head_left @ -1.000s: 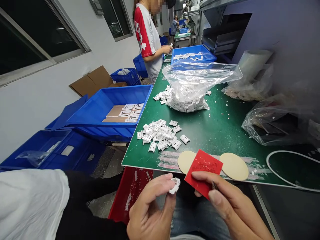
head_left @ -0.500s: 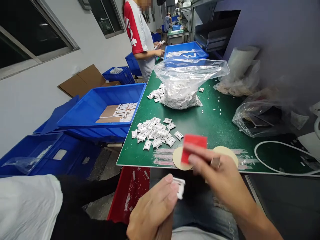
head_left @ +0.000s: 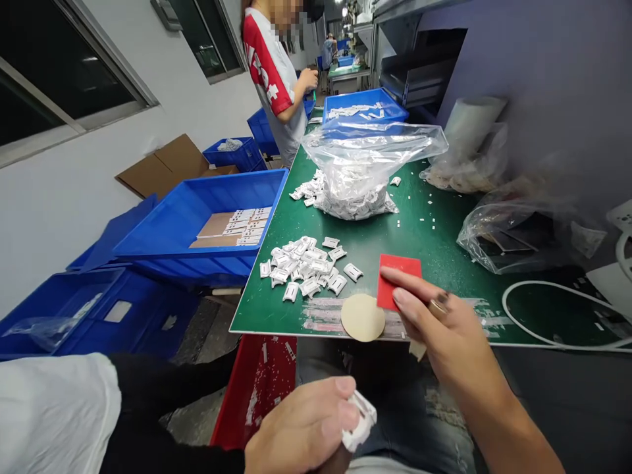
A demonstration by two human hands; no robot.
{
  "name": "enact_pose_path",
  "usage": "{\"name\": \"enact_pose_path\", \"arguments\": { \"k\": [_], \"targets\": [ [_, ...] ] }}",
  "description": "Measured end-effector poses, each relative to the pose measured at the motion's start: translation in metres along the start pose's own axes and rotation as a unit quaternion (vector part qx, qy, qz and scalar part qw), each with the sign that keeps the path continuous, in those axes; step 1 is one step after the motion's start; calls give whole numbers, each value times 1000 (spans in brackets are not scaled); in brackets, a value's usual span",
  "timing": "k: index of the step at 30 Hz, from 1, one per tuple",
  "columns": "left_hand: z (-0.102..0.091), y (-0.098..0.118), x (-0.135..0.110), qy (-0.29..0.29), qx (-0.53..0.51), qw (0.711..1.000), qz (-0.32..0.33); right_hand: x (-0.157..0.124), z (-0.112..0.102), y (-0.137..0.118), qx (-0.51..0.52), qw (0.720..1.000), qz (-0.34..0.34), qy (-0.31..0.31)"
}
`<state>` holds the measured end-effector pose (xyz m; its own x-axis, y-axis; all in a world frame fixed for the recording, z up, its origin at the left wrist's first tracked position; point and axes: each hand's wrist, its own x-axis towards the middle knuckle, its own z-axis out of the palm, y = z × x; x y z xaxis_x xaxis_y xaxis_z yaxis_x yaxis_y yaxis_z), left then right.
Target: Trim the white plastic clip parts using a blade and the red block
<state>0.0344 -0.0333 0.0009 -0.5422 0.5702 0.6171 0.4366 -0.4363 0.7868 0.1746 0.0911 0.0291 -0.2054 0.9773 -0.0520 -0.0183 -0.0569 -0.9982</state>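
1 small white part (head_left: pixel 363 421) is gripped in the left hand (head_left: pixel 301 421), fingers curled over it pretty snugly, and it's held low, in front of the green desk (head_left: pixel 409 243). A thin red square (head_left: pixel 399 271) is pinched between the thumb and fingers of the right hand (head_left: pixel 442 322), up by the desk's front edge and right next to a cream disc (head_left: pixel 363 318) that's poked slightly over that edge. A small dark thing (head_left: pixel 441 301) can be seen by the right hand's fingers too, but what it is can't really be made out. A messy pile of similar white parts (head_left: pixel 303 266) is heaped near the desk's left edge, and more are bunched in a clear plastic bag (head_left: pixel 355 184) farther back. A blue bin (head_left: pixel 399 113) with white strips (head_left: pixel 358 110) in it is parked behind the bag, and a bigger blue bin (head_left: pixel 197 197) is set along the desk's left side. Another person (head_left: pixel 274 72) is seen near the far end.
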Motion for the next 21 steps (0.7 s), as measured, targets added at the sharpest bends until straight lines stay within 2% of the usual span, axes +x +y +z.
{"name": "enact_pose_path", "arguments": {
  "k": [4, 10, 13, 15, 18, 19, 21],
  "targets": [
    [10, -6, 12, -20, -94, 993, -70, -14, -6, -9, 63, 998, 12, 2],
    [7, -21, 16, -63, -158, 979, -109, -31, -7, -18, 135, 985, 104, -38],
    [6, -22, 17, -61, -214, 960, -170, -31, -8, -18, 146, 979, 127, -58],
    [7, -19, 19, -79, -273, 926, -248, -31, -9, -16, 153, 978, 120, -73],
    [7, -11, 20, -89, -346, 842, -404, -31, -16, -12, 170, 970, 130, -113],
    [7, -8, 20, -87, -362, 812, -450, -30, -18, -11, 184, 964, 133, -139],
    [7, -6, 18, -91, -394, 760, -509, -25, -21, -9, 203, 941, 118, -243]
  ]
}}
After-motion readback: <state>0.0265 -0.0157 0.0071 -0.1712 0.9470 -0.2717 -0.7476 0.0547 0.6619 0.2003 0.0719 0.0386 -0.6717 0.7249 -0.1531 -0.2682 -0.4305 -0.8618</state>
